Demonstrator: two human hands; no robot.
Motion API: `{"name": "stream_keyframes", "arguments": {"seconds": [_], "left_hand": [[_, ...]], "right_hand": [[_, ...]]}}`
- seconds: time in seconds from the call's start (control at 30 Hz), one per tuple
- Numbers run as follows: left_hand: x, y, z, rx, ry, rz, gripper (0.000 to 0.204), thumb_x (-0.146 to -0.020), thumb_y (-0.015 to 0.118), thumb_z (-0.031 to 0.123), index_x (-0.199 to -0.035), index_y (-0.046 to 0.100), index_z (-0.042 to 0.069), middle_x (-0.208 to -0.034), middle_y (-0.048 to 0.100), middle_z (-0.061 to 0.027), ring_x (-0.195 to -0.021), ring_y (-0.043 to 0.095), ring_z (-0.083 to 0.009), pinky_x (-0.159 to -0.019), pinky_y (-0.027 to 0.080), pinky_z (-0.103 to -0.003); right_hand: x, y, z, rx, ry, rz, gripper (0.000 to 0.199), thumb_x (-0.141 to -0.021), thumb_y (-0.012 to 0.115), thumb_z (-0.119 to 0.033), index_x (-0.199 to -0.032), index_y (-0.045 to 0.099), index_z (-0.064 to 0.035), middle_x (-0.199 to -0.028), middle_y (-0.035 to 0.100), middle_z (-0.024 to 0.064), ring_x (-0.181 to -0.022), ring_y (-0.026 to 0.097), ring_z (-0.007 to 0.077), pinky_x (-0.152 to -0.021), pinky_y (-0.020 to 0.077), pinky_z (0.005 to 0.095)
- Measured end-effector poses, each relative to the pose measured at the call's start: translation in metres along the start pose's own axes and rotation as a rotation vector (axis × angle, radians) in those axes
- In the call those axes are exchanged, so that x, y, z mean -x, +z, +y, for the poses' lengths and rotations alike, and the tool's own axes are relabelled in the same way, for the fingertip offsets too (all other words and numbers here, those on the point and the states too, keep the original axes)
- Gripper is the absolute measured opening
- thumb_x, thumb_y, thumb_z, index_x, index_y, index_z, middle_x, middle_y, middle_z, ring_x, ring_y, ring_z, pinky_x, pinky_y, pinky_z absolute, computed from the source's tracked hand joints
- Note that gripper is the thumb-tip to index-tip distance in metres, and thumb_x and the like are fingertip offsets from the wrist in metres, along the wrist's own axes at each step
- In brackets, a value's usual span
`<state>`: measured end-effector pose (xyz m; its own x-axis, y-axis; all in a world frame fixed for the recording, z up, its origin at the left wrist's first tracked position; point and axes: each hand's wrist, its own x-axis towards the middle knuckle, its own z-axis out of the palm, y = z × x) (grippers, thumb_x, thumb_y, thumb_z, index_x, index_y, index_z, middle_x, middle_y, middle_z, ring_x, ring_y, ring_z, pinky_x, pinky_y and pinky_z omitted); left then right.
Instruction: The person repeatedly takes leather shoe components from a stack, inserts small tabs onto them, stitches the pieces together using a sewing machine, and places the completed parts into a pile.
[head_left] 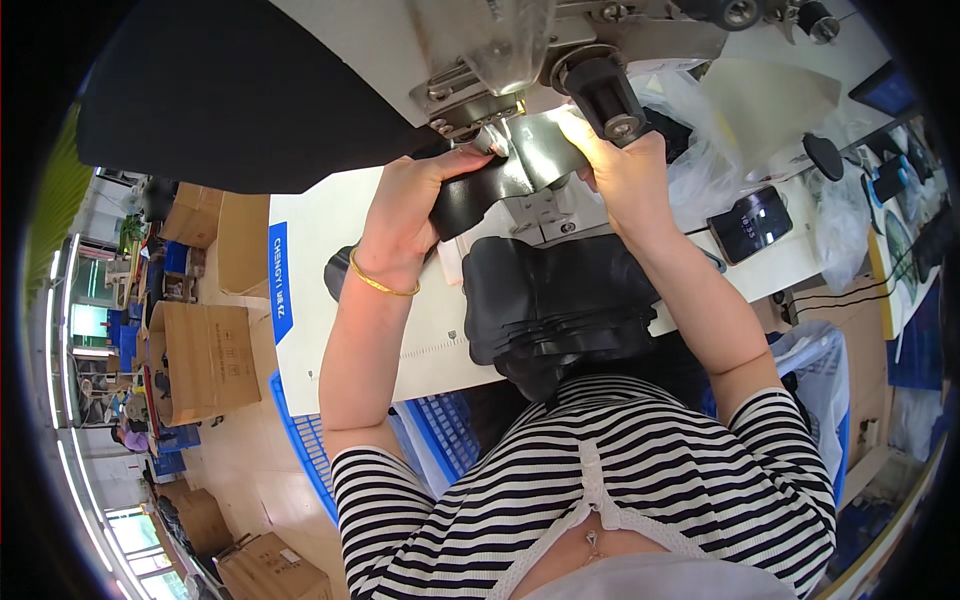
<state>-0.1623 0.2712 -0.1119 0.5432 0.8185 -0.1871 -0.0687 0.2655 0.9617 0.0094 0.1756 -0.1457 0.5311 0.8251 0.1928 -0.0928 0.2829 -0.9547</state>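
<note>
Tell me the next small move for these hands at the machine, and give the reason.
Probably slide the thumb of the left hand slightly back from the small shiny metal foot: the thumb tip appears very close to it, and the right hand also has a grip on the glossy black leather-like sheet, so it could likely steady it.

Strong light beneath the machine (650, 40) glares off the sheet (545, 150); fisheye edges bend into black corners.
</note>
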Motion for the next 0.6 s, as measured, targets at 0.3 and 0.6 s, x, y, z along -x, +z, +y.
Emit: {"name": "stream_keyframes", "arguments": {"seconds": [0.3, 0.6], "left_hand": [[0.0, -0.008, -0.008, 0.046, -0.032, -0.034, 0.025, -0.081, 0.059, -0.004, -0.105, 0.06, -0.006, -0.103, 0.064, -0.0136, -0.093, 0.063, -0.019, -0.083, 0.051, -0.028], [-0.013, -0.047, -0.022, -0.417, 0.338, -0.233, 0.04, -0.06, 0.054, -0.011, -0.098, 0.064, 0.0, -0.099, 0.067, -0.0148, -0.092, 0.064, -0.0291, -0.083, 0.048, -0.03]], "right_hand": [[0.002, 0.0, -0.001, -0.021, -0.057, -0.003, 0.018, -0.085, 0.064, -0.017, -0.093, 0.068, -0.001, -0.072, 0.063, -0.0003, -0.057, 0.053, 0.005, -0.049, 0.0414, 0.0204], [0.004, 0.001, -0.006, -0.104, 0.0, -0.025, 0.02, -0.081, 0.07, -0.018, -0.091, 0.064, -0.0022, -0.067, 0.057, 0.0, -0.05, 0.046, 0.0052, -0.043, 0.0329, 0.0211]]}}
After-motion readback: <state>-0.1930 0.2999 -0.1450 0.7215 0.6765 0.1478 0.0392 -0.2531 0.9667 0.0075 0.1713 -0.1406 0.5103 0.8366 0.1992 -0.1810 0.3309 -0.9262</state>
